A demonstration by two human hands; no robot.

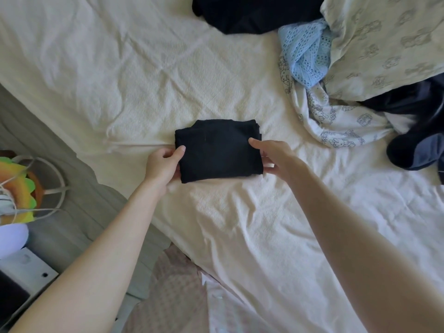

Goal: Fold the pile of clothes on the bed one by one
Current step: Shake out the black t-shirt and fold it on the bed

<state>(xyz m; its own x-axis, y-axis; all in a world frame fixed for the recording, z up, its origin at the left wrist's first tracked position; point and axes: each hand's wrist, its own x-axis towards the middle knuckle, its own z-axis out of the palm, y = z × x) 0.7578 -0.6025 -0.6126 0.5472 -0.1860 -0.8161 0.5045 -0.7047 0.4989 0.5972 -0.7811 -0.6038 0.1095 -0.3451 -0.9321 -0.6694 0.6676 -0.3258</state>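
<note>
Your left hand (pixel 163 164) grips the left edge of the folded black garment (pixel 217 151), thumb on top and fingers curled underneath. Your right hand (pixel 276 155) holds the right edge, thumb laid on the upper face and fingers tucked below; how tightly those fingers close cannot be told. The garment lies on the bed (pixel 240 224), near its left edge and well short of its far edge, as a compact rectangle. It appears fully folded, so the step in hand is judged to be lifting or setting it aside. Keep both hands level and the pressure even so that the layers do not slide apart, and support the underside while it moves. Toward the right edge of the bed lies the unfolded pile: a printed white cloth (pixel 336 126), a blue lace piece (pixel 305 54) and dark clothing (pixel 418 135). Another black garment (pixel 252 13) lies at the far edge.
</note>
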